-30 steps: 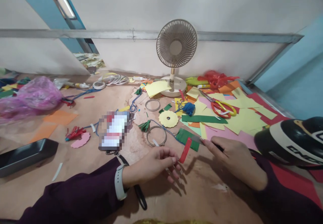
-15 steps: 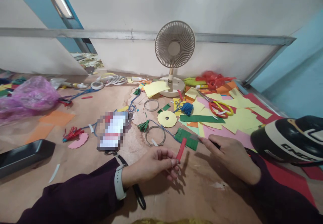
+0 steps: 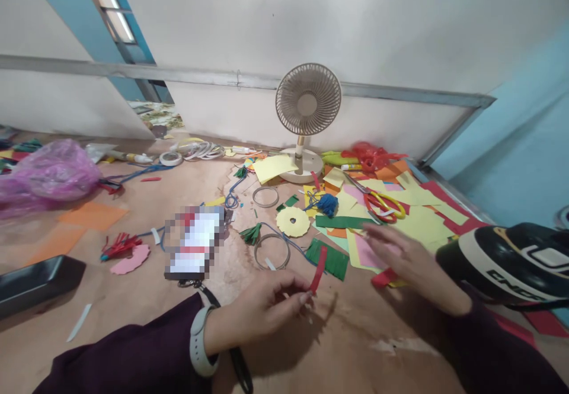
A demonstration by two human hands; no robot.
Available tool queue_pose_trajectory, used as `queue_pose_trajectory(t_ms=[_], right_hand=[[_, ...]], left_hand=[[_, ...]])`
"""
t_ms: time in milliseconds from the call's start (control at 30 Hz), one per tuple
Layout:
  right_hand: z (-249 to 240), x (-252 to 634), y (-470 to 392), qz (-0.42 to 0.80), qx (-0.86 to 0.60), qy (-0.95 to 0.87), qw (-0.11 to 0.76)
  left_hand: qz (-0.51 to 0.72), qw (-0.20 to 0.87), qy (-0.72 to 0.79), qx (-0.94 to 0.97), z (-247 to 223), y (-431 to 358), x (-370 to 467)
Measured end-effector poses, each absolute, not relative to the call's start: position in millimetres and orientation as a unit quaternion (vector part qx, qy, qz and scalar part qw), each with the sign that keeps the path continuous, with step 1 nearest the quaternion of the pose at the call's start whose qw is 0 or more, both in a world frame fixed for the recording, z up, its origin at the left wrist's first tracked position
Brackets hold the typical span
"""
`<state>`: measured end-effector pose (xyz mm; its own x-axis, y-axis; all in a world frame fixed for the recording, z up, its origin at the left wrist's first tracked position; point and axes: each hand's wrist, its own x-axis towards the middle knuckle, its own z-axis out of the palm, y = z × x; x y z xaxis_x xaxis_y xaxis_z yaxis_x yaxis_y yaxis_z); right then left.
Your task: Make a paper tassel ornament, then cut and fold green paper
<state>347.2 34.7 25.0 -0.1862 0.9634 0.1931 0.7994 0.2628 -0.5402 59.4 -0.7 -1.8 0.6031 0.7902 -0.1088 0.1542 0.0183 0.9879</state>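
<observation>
My left hand (image 3: 278,308) pinches a narrow red paper strip (image 3: 319,269) between thumb and fingers, and the strip stands up from the fingertips. Just beyond it lies a green fringed paper piece (image 3: 334,260). My right hand (image 3: 406,260) is open, fingers stretched out over the coloured papers, close to the end of a long green paper strip (image 3: 340,222). Under its palm side shows something red (image 3: 384,277), partly hidden. A yellow scalloped paper disc (image 3: 293,222) with a centre hole and a ring-shaped bangle (image 3: 271,252) lie ahead of the left hand.
A small fan (image 3: 308,106) stands at the back. Scissors (image 3: 381,203) with red and yellow handles rest on yellow paper. A large black-and-white bottle (image 3: 498,269) lies at right. At left are a phone (image 3: 195,243), a black case (image 3: 42,284) and a pink plastic bag (image 3: 60,172).
My right hand no longer holds the metal-bladed tool over the green fringed paper; its fingers have opened and shifted right. My left hand still pinches the red strip. The view has tilted slightly.
</observation>
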Motion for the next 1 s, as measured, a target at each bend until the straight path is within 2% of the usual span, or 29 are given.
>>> queue_pose_trajectory(t_ms=[67,100,233,567,800,1000], right_hand=[[38,322,23,0.418,-0.495,-0.731,0.215],[44,311,20,0.492,-0.464,-0.702,0.223],[54,287,23,0.626,-0.409,-0.62,0.237],[64,285,61,0.637,-0.463,-0.552,0.272],[68,298,167,0.516,-0.539,-0.528,0.406],[54,284,231,0.474,-0.549,-0.556,0.407]], left_hand=[[0.249,0.577,0.353,0.694,4,-1,57],[0.243,0.572,0.346,0.703,6,-1,55],[0.247,0.582,0.335,0.699,5,1,52],[0.302,0.729,0.296,0.539,-15,7,53],[0.288,0.726,0.309,0.542,-24,3,56],[0.267,0.714,0.338,0.552,-33,4,55]])
